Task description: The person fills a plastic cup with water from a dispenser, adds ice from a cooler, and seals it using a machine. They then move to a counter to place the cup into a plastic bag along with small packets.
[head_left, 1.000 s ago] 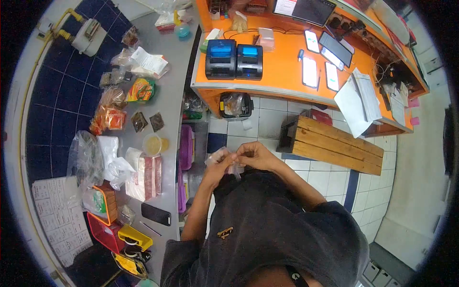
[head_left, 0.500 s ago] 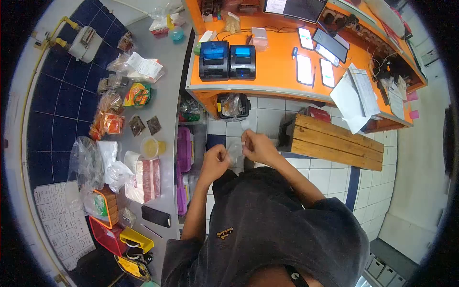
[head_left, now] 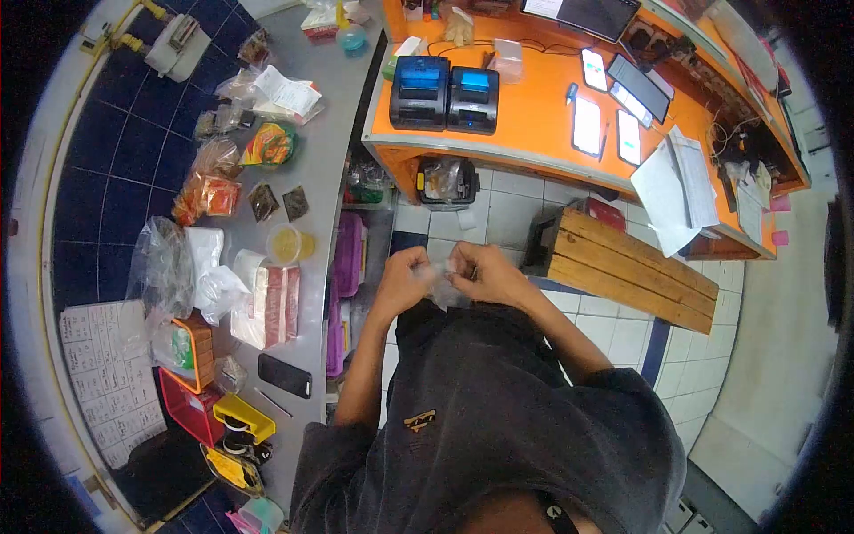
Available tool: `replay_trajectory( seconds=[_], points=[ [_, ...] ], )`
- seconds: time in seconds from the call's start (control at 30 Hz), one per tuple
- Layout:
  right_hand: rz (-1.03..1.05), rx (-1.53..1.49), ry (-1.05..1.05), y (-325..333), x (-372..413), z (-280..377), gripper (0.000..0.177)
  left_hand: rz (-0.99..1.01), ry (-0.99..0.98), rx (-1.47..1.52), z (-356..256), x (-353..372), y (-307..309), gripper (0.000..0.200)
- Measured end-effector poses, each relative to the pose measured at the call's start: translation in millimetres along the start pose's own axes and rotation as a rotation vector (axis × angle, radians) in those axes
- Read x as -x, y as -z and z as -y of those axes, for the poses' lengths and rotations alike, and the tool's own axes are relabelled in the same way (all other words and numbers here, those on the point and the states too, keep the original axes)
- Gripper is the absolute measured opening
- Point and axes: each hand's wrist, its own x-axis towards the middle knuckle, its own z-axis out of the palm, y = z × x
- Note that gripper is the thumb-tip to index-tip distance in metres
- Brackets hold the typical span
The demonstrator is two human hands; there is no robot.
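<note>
Left hand: the bare left hand (head_left: 403,274) is in front of the lap, right of the grey metal table (head_left: 331,151), with the forearm reaching forward and the fingers curled closed, pinching an edge of plastic.
Right hand: the bare right hand (head_left: 487,274) is farther right of the grey table, its forearm angled inward; thumb and fingers are closed on the same plastic.
Clear plastic bag: the small translucent bag (head_left: 442,283) is between both hands, off the right side of the grey table; its outline is blurred.
Change: half a second ago the hands were wider apart, the right one farther forward; now they are closer together and nearly level. The things on the grey table keep their places.
Trays: a yellow plastic tray (head_left: 245,418) and a red plastic tray (head_left: 189,411) sit at the grey table's near end.
Phone: a dark rectangular phone (head_left: 285,376) lies flat on its near part.
Tub: a round clear tub with yellowish contents (head_left: 286,242) stands on its middle part, near the right edge.
Bench: a slatted brown wooden bench (head_left: 633,269) stands well right of the grey table.
Printers: two black boxy printers with blue tops (head_left: 420,93) stand side by side on the orange table (head_left: 543,111), right of the grey table's far part.
</note>
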Motion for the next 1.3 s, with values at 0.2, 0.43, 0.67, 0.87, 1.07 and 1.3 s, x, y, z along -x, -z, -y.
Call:
replay_trajectory(
  seconds=[0.2,0.43,0.67,0.87,1.07,1.3],
  points=[
    [-0.169,0.213,-0.046,0.6,0.5,-0.4,0.027,-0.039,0.130,0.270,33.1,3.6,-0.2,0.013],
    [-0.148,0.188,0.000,-18.7,-4.2,-22.8,0.023,-0.158,-0.311,-0.250,-1.2,-3.6,-19.8,0.019],
    [-0.397,0.235,-0.123,-24.3,-15.3,-41.7,0.022,-0.188,-0.011,-0.092,3.8,-10.3,-33.3,0.016],
    [-0.420,0.136,-0.120,-23.0,-16.0,-78.7,0.021,-0.419,0.122,-0.111,12.2,-6.7,-22.2,0.016],
    [-0.352,-0.272,-0.406,-35.8,0.5,-79.2,0.020,-0.458,0.077,-0.303,3.9,-2.2,-22.5,0.010],
    [-0.269,0.566,-0.186,-22.6,-19.7,-39.8,0.026,-0.221,-0.135,-0.757,0.9,-2.2,-17.7,0.014]
  ],
)
